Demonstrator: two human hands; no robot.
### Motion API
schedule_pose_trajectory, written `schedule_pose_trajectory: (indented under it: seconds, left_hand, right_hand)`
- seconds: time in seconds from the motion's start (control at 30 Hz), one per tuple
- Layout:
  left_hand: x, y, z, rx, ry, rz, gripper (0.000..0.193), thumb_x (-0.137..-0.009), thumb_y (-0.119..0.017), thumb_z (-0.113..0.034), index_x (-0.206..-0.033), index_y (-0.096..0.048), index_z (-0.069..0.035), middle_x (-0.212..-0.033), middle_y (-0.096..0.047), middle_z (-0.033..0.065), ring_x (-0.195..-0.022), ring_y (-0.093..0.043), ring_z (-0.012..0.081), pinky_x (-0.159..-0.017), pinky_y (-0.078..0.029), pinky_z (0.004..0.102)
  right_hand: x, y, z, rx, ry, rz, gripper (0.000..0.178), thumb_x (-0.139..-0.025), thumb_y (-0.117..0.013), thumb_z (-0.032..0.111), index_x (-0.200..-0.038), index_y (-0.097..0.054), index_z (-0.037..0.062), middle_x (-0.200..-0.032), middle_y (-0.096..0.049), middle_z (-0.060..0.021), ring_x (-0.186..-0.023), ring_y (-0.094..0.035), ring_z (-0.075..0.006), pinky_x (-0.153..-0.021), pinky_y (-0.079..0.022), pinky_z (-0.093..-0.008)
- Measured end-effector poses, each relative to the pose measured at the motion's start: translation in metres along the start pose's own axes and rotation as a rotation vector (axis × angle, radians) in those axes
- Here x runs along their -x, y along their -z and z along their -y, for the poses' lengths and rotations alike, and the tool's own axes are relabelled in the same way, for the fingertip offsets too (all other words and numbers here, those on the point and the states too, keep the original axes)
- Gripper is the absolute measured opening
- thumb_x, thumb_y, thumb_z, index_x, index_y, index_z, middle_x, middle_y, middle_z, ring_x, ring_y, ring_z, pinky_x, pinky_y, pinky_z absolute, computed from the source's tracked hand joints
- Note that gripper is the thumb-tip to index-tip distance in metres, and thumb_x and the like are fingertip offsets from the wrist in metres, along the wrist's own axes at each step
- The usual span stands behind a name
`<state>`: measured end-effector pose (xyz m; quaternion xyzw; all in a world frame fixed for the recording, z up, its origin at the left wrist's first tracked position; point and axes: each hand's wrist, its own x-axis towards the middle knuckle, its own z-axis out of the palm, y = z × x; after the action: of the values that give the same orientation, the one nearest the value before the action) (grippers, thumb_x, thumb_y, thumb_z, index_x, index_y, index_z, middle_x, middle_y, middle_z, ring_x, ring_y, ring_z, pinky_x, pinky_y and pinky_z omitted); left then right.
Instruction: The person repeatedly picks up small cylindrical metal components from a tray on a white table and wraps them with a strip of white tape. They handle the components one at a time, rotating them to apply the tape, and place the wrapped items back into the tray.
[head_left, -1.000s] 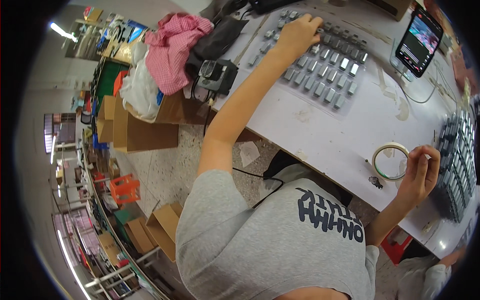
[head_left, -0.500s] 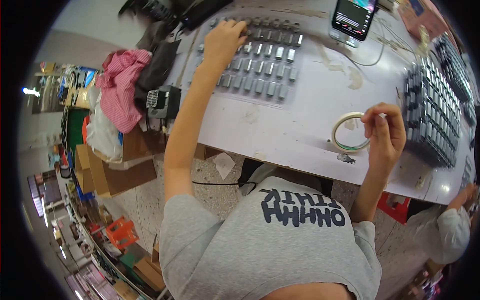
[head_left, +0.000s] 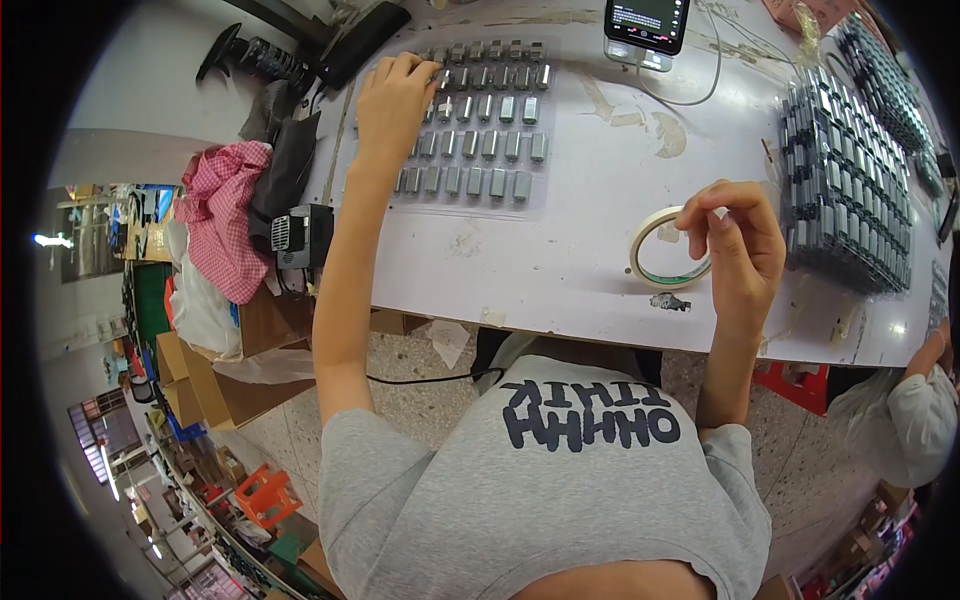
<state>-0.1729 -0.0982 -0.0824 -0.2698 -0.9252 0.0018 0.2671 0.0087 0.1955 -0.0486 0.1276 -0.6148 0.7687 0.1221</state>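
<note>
Rows of small silver, box-shaped metal parts [head_left: 470, 145] sit in a clear plastic tray [head_left: 535, 205] on the table. Over the tray's far left part, my left hand [head_left: 398, 100] reaches down with bent fingers pressed close together. Its fingertips are at the upper rows, and what they pinch is hidden. My right hand [head_left: 740, 245] is raised above the table's front right, thumb against curled fingers. A small white piece [head_left: 720, 213] shows at the thumb tip. Just left of that hand, partly behind its fingers, a roll of cream tape [head_left: 642, 262] lies flat.
Stacked trays of similar parts [head_left: 845, 185] stand at the right. A phone [head_left: 648, 22] with a cable stands at the back. Along the left are a small black device [head_left: 302, 236], a pink checked cloth [head_left: 225, 215] and a spray bottle [head_left: 255, 58]. Another person's sleeve [head_left: 895, 425] shows far right.
The whole view has shifted, so table items appear further left. My left hand stays over the tray's far left part; my right hand stays raised by the tape roll.
</note>
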Motion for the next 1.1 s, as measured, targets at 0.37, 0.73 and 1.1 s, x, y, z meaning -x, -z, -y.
schedule_pose_trajectory:
  seconds: [0.37,0.73,1.1]
  left_hand:
    - [-0.013,-0.012,-0.011,0.128,0.104,0.061,0.02,-0.07,-0.065,-0.024,-0.087,-0.064,-0.013,-0.089,-0.055,0.0013,-0.089,-0.049,0.0205,-0.074,-0.042,0.033]
    - [-0.025,-0.006,-0.02,0.301,0.252,0.369,0.035,-0.071,-0.065,-0.019,-0.102,-0.052,-0.011,-0.083,-0.058,0.0043,-0.083,-0.054,0.0212,-0.074,-0.042,0.0322]
    - [-0.008,0.043,-0.051,0.939,0.381,0.044,0.017,-0.078,-0.059,-0.015,-0.092,-0.06,-0.006,-0.086,-0.061,0.0034,-0.066,-0.054,0.0107,-0.062,-0.043,0.0241]
  right_hand:
    - [-0.001,0.005,-0.003,0.039,-0.092,-0.119,0.015,-0.087,-0.047,0.013,-0.092,-0.054,0.0006,-0.068,-0.053,-0.0054,-0.06,-0.047,-0.0079,-0.058,-0.034,-0.0185]
    - [-0.004,0.001,0.004,-0.154,-0.186,-0.163,0.023,-0.087,-0.047,0.009,-0.107,-0.051,-0.002,-0.069,-0.054,-0.0057,-0.056,-0.044,-0.0061,-0.055,-0.036,-0.0181]
    - [-0.004,0.004,-0.001,-0.131,-0.233,-0.097,0.01,-0.086,-0.051,0.01,-0.089,-0.053,0.0013,-0.073,-0.06,-0.0097,-0.052,-0.05,-0.0069,-0.048,-0.037,-0.0172]
